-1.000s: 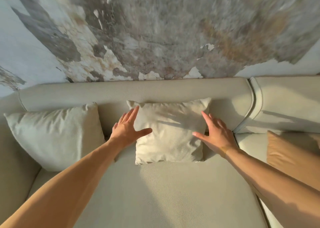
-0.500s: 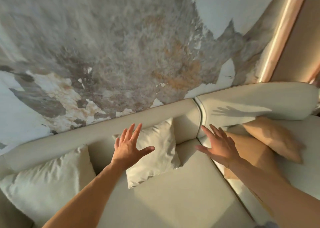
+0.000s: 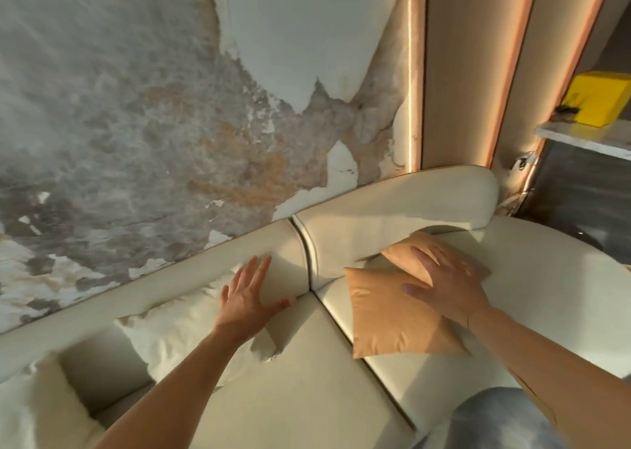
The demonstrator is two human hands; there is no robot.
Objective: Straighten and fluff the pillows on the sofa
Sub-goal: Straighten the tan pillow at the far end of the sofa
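Both hands left cream pillow (image 3: 177, 339); R hand (image 3: 447, 289), fingers spread, over soft, light tan pillow (image 3: 386, 315); L hand (image 3: 246, 303) released; grip side edges.

Head view: we look forward and down from close above the sofa (image 3: 392, 202), perhaps tilted leftward
Range: our forearms fill the lower frame

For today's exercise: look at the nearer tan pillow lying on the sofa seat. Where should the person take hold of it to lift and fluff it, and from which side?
Probably by its two side edges, one hand on each. The nearer tan pillow lies flat on the sofa, left edge and near corners exposed. The right hand is over its far right part, fingers straight; the left hand would come in from the left.
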